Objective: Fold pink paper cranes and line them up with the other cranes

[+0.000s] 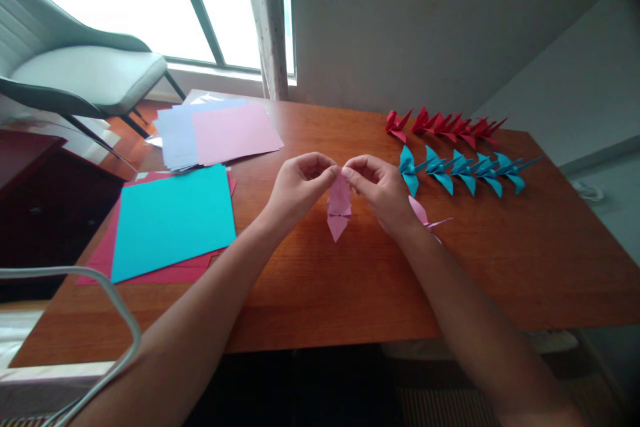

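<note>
A partly folded pink paper piece [339,208] hangs over the middle of the wooden table [320,293]. My left hand [299,185] and my right hand [379,188] both pinch its top edge, fingertips almost meeting. A finished pink paper crane [425,217] lies on the table just behind my right wrist, partly hidden by it. Further right lie a row of several blue paper cranes [465,172] and, behind it, a row of several red paper cranes [445,124].
A turquoise sheet [173,220] lies on red sheets [107,250] at the left. Behind it is a stack of pale blue and pink sheets [220,132]. A grey chair [85,73] stands by the window. A grey metal tube [100,320] curves at lower left.
</note>
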Motion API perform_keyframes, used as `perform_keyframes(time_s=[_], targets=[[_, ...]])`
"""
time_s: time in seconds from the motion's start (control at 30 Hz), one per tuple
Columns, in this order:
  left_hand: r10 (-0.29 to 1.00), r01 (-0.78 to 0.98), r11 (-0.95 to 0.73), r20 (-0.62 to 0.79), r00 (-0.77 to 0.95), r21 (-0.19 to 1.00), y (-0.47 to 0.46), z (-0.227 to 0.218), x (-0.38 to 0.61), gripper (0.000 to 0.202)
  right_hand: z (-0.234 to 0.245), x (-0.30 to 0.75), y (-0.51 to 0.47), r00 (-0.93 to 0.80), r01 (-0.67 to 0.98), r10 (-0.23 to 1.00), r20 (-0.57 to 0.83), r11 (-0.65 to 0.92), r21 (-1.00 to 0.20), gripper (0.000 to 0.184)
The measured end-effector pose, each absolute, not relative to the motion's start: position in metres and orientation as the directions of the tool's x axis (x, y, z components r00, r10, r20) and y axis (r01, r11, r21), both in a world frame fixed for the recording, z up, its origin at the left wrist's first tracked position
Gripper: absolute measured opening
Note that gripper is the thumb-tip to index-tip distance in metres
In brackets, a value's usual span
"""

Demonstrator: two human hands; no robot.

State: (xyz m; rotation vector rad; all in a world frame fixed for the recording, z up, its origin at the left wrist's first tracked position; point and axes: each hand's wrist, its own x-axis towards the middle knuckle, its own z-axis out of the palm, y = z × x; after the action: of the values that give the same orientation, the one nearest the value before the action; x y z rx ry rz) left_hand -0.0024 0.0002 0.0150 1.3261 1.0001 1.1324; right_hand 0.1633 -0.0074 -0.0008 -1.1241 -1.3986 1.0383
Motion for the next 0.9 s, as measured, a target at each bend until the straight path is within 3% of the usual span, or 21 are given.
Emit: perform_keyframes(time_s=[0.17, 0.47, 0.7, 0.9], targets=[[0.977, -0.031, -0.096, 0.100, 0.191, 0.995, -0.001, 0.016, -0.002, 0.013, 0.001, 0.163, -0.006, -0.087, -0.073, 0.993, 0.082, 0.076, -0.994, 0.024], [0.977, 0.013, -0.141, 0.138, 0.160, 0.990, -0.001, 0.015, -0.001, 0.012, 0.003, 0.164, -0.006, -0.126, -0.104, 0.992, 0.002, -0.011, -0.995, 0.031], [0.967, 0.056, -0.193, 0.180, 0.182, 0.980, 0.003, 0.007, -0.001, 0.011, 0.003, 0.166, -0.004, -0.118, -0.042, 0.992, 0.048, 0.043, -0.998, 0.033], [0.961, 0.106, -0.227, 0.206, 0.183, 0.968, 0.004, 0.004, 0.000, 0.011, 0.001, 0.166, -0.004, -0.104, 0.021, 0.987, 0.121, 0.124, -0.992, 0.025]])
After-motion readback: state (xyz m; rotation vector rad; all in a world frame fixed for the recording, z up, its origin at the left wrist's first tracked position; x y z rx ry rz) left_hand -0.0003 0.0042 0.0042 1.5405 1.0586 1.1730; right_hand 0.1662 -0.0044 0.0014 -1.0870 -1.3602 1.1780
